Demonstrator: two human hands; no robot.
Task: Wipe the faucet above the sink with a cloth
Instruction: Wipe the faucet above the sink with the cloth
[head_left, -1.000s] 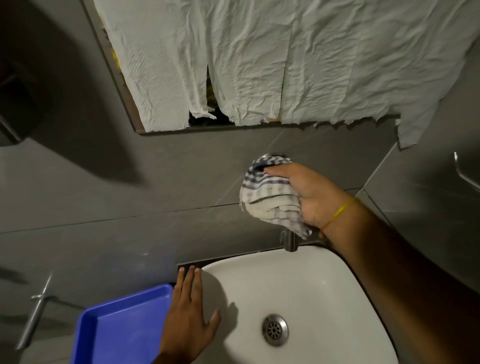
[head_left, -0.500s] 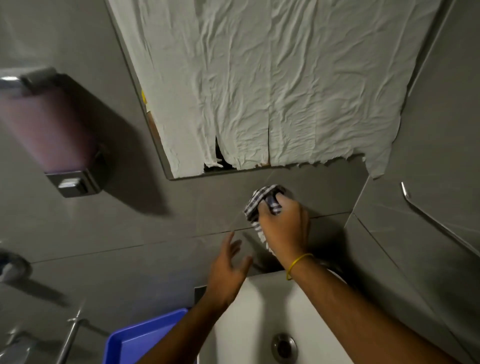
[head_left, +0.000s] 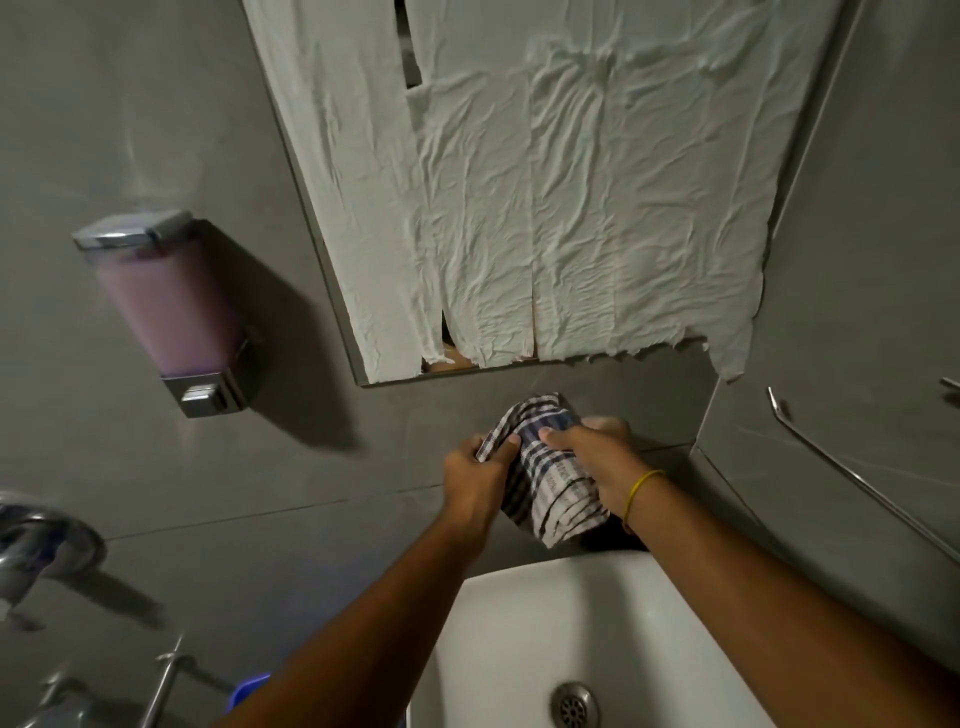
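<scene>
A: Head view: where is the cloth (head_left: 545, 478)?
B: Bunched above the sink (head_left: 519, 623) rim, against the wall; left hand (head_left: 480, 480) and right hand (head_left: 597, 462) are both gripping it.
A: The faucet?
B: Hidden underneath.

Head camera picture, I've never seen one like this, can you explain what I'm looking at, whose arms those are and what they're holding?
This is filmed by a wide-angle camera worn on a person's head, looking forward and down, so the two arms reaching in from below are the wearer's own. There is no machine here, only bare hands. The left hand and the right hand both grip a checked cloth, bunched against the grey tiled wall just above the white sink. The faucet is hidden behind the cloth. On the wall are a soap dispenser with pink liquid and a mirror covered by crumpled paper. The right wrist wears a yellow band.
</scene>
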